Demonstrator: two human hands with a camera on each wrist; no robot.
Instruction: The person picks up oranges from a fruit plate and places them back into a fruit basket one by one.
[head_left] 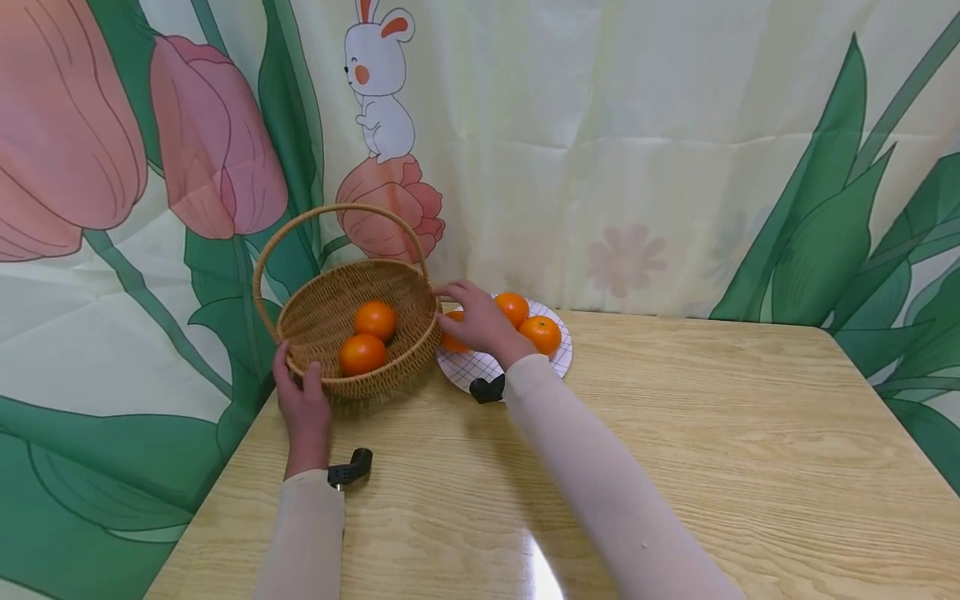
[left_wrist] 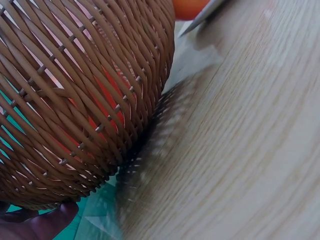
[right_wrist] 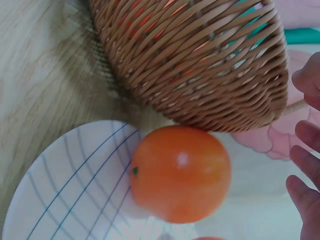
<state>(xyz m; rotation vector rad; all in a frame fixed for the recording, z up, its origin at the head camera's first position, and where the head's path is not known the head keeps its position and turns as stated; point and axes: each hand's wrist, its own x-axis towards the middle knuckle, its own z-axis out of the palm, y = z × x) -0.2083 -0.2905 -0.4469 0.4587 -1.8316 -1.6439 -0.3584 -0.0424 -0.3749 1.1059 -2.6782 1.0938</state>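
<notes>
In the head view, your left hand (head_left: 303,408) grips a tan wicker basket (head_left: 322,315), left of center, bearing two glossy oranges (head_left: 363,355); your right hand (head_left: 483,321), fingers parted, meets its rim. Left wrist: open weave, upper left. Right wrist: another orange (right_wrist: 180,174), lower center, on a blue-lined plate (right_wrist: 75,175).

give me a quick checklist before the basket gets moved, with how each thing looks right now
1. Left hand at the basket: ok, at the left side of the rim.
2. Right hand holding firmly: cannot tell; its fingers look spread near the rim, contact unclear.
3. Two fruits inside: ok, both lie within the basket.
4. Handle out of the way: ok, it arches up above the opening.
5. Room on the right: not ok, the plate with more orange fruits sits close beside.
6. Base resting on the table: cannot tell, contact is hidden.
</notes>
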